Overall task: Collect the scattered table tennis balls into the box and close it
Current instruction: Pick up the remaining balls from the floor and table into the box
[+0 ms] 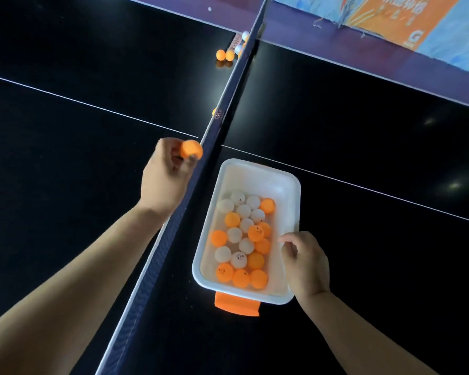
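A white box (257,173) with orange clasps stands open on the black table, just right of the net. Several orange and white balls lie inside it. My left hand (164,177) is on the left side of the net and pinches an orange ball (191,149) in its fingertips, close to the net's top edge. At the box's right rim sits my right hand (306,262), fingers curled over the edge. Far up the net on its left side lie two orange balls (225,54) and some white balls (244,36). Another orange ball (214,111) peeks out beside the net.
The net (201,169) runs diagonally across the table between my hands. A white centre line (92,105) crosses both halves. Beyond the table's far edge is a purple floor with one white ball (209,8) and a colourful banner (406,20).
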